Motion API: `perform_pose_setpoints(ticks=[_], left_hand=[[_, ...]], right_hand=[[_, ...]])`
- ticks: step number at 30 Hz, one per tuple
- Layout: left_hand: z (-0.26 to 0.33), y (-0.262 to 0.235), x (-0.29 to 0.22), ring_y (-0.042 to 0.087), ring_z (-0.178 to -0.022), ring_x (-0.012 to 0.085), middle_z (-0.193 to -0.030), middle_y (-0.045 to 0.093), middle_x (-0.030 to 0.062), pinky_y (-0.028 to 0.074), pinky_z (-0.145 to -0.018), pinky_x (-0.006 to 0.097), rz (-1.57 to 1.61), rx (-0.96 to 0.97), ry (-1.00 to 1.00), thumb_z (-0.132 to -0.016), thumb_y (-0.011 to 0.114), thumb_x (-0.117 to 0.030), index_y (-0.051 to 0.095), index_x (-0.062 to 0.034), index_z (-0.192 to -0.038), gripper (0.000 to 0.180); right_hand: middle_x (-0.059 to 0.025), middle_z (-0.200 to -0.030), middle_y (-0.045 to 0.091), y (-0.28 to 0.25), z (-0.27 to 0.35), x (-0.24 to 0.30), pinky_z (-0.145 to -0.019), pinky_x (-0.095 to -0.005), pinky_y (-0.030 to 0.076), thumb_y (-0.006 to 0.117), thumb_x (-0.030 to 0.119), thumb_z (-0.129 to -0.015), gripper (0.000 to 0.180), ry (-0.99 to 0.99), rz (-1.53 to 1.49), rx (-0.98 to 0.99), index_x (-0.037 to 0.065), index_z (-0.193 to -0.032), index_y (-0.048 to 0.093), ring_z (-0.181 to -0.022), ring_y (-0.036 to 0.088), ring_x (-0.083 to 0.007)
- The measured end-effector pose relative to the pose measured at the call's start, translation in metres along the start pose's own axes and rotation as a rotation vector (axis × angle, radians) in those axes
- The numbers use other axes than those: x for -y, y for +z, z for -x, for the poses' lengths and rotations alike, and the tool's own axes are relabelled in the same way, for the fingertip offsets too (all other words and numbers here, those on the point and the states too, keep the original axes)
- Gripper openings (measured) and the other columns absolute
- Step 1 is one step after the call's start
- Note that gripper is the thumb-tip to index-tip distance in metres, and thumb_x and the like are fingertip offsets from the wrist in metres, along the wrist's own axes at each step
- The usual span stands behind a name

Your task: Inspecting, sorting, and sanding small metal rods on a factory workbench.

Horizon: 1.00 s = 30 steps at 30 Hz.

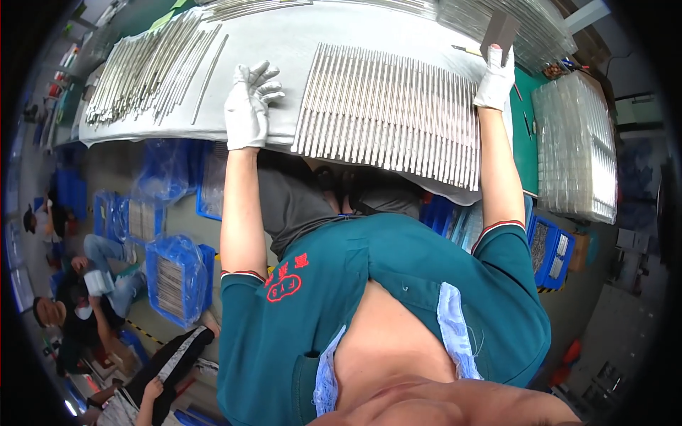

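Observation:
A white glove covers my left hand (250,106), which is raised over the white cloth (273,35) on the table. Its fingers are spread and hold nothing. Just right of it lies a neat row of slim silvery metal rods (387,110), side by side, their near ends at the table edge. By the row's far right corner, my gloved right hand (495,79) grips a dark grey-brown flat block (501,28); a bare fingertip shows against it. A small yellow-and-black pen-like tool (467,50) lies left of that hand. Loose metal rods (145,67) are spread at the left.
Clear plastic trays (577,145) stand stacked at the right, with more trays (536,32) at the back right. More rods (249,8) lie along the far edge. Blue crates (177,280) with plastic liners sit on the floor at left. Other people (92,305) are at lower left.

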<state>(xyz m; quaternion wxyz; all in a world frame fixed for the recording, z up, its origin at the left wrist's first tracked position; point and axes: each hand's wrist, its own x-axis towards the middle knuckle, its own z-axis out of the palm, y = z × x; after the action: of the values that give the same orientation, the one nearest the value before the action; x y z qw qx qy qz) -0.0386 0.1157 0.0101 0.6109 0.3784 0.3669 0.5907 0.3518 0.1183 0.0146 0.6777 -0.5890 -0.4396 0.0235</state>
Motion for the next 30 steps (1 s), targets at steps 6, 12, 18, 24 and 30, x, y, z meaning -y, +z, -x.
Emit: perform_pose_setpoints(ticks=[6,12,18,24,30], left_hand=[[0.000,-0.010,-0.002,0.059,-0.077,0.0159,-0.108,0.060,0.0182,0.050,-0.072,0.029,-0.109,-0.006,-0.019,-0.098,0.033,-0.046,0.050,0.0046,-0.123,0.059],[-0.002,-0.013,0.019,0.061,-0.073,0.0122,-0.096,0.065,0.0096,0.052,-0.066,0.027,-0.139,0.080,0.085,-0.099,0.035,-0.044,0.058,0.0006,-0.114,0.053],[0.002,0.002,0.014,0.060,-0.070,0.0101,-0.091,0.065,0.0083,0.051,-0.064,0.024,0.010,0.035,0.048,-0.096,0.043,-0.046,0.059,0.0027,-0.110,0.053],[0.003,0.002,0.008,0.060,-0.069,0.0119,-0.092,0.065,0.0080,0.051,-0.064,0.025,0.007,0.015,0.049,-0.096,0.043,-0.045,0.060,0.0022,-0.109,0.052],[0.002,0.002,0.008,0.061,-0.071,0.0116,-0.092,0.066,0.0075,0.051,-0.066,0.025,-0.003,0.033,0.051,-0.096,0.043,-0.046,0.060,0.0022,-0.110,0.053]], right_hand=[[-0.0226,-0.132,0.047,0.009,-0.003,-0.013,-0.103,-0.0343,0.032,0.057,0.035,-0.090,0.061,0.051,0.068,0.018,-0.006,-0.132,0.042,-0.122,0.044,-0.0295],[-0.0167,-0.112,0.056,0.002,-0.001,0.000,-0.089,-0.0366,0.044,0.056,0.028,-0.092,0.045,0.140,-0.144,0.082,-0.007,-0.120,0.048,-0.097,0.054,-0.0247],[-0.0227,-0.120,0.056,-0.011,-0.008,-0.009,-0.093,-0.0359,0.044,0.054,0.037,-0.092,0.058,0.076,0.146,0.028,-0.009,-0.126,0.047,-0.104,0.056,-0.0281],[-0.0225,-0.124,0.053,-0.003,-0.011,-0.011,-0.093,-0.0354,0.042,0.053,0.039,-0.092,0.058,0.072,0.055,0.059,-0.006,-0.128,0.047,-0.108,0.055,-0.0306],[-0.0221,-0.125,0.053,-0.001,-0.008,0.000,-0.094,-0.0356,0.043,0.053,0.040,-0.092,0.059,0.093,0.080,0.036,-0.006,-0.128,0.047,-0.108,0.055,-0.0297]])
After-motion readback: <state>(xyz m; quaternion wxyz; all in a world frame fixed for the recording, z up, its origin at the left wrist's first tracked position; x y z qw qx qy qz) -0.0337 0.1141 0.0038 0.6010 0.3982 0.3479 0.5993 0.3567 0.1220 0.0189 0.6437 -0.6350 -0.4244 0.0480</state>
